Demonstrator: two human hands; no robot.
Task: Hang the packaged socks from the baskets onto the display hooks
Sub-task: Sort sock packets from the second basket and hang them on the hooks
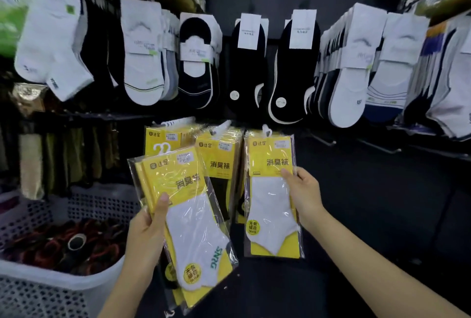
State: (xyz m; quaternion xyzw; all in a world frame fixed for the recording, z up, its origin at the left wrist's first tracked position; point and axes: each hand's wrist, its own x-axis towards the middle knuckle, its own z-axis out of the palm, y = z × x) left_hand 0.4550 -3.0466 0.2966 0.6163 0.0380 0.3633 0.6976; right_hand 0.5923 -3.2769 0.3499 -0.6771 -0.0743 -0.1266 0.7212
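Sock packs (190,218) in left hand (146,231), single pack (269,205) in right hand (304,195)

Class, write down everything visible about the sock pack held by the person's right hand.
The sock pack is a flat, glossy clear plastic sleeve holding a yellow card with black characters, a white label and a white ankle sock, with a round yellow sticker low down. A white plastic hanger tops it. It stands upright, right of other yellow packs. The right hand pinches its right edge, thumb on its front.
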